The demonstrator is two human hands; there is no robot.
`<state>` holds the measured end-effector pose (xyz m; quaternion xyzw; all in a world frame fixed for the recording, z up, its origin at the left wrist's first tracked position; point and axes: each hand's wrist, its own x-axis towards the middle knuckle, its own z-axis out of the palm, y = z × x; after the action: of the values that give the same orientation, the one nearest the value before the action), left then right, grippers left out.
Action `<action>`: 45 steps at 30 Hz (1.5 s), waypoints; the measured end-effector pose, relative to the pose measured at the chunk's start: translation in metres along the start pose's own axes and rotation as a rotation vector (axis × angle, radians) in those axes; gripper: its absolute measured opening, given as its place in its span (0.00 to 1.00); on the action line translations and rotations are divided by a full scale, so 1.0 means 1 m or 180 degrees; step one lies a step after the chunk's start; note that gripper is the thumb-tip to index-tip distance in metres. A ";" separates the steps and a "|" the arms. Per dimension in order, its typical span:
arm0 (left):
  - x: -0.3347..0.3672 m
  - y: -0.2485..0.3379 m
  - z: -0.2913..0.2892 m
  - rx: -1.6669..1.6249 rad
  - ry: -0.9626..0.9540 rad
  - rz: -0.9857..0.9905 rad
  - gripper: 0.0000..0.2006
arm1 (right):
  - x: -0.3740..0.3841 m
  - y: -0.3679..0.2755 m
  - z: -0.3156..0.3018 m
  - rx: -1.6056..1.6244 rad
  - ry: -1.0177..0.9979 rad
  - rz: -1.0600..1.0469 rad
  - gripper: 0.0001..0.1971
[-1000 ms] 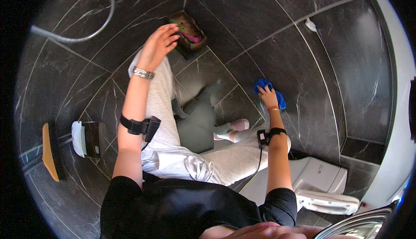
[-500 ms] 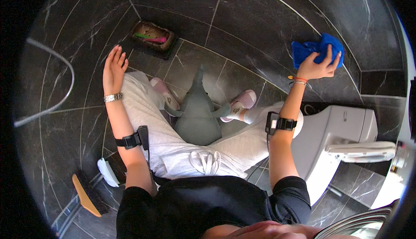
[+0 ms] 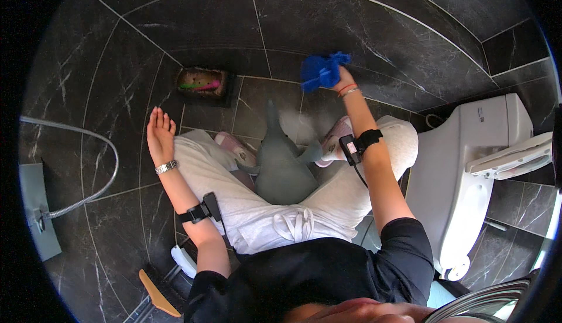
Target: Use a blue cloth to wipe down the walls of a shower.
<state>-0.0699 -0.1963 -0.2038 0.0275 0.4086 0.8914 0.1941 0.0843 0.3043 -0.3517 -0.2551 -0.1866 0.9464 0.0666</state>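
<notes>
A crumpled blue cloth [image 3: 322, 71] is held in my right hand [image 3: 345, 80] in front of the dark tiled wall ahead. The cloth hides part of that hand's fingers. I cannot tell how firmly the cloth touches the wall. My left hand [image 3: 161, 135] rests near my left knee, palm turned up and fingers stretched out, holding nothing. Between my legs is a grey animal-shaped thing [image 3: 283, 173] with a long tapering front and a flap on each side.
A dark rectangular box [image 3: 202, 86] with a pink and a green item stands in the far left corner. To the right is a white toilet [image 3: 451, 165]. A metal shower hose [image 3: 102, 138] curves along the left wall. A wooden hanger [image 3: 157, 294] lies at lower left.
My right hand has carried the blue cloth leftward along the wall. The whole view has shifted, and my left hand still lies open near the knee.
</notes>
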 end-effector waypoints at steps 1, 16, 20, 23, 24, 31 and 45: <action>0.001 -0.003 0.007 -0.0008 -0.0040 -0.0012 0.14 | 0.004 0.003 0.009 -0.0152 -0.0021 -0.0024 0.12; 0.002 -0.001 0.000 0.0014 -0.0255 0.0005 0.15 | -0.197 -0.140 0.081 0.0211 -0.0150 -0.2459 0.14; 0.006 -0.003 0.003 0.0099 -0.0256 0.0026 0.15 | -0.235 -0.161 0.058 0.0102 0.0501 -0.3349 0.15; 0.005 0.001 0.002 0.0060 -0.0243 -0.0038 0.14 | -0.198 -0.171 -0.006 0.0114 0.0800 -0.3417 0.15; 0.008 -0.003 0.005 0.0055 -0.0270 -0.0059 0.14 | -0.176 -0.172 -0.037 0.0181 0.1065 -0.3352 0.15; 0.011 -0.014 0.022 0.0054 -0.0359 -0.0055 0.15 | -0.061 -0.099 -0.085 0.0766 0.0983 -0.2284 0.22; 0.011 -0.017 0.021 0.0205 -0.0244 -0.0044 0.14 | -0.074 -0.044 0.041 0.0647 -0.1334 -0.0808 0.15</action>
<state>-0.0705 -0.1673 -0.2034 0.0650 0.4295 0.8747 0.2148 0.1281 0.3157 -0.2679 -0.0202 -0.1308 0.9765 0.1700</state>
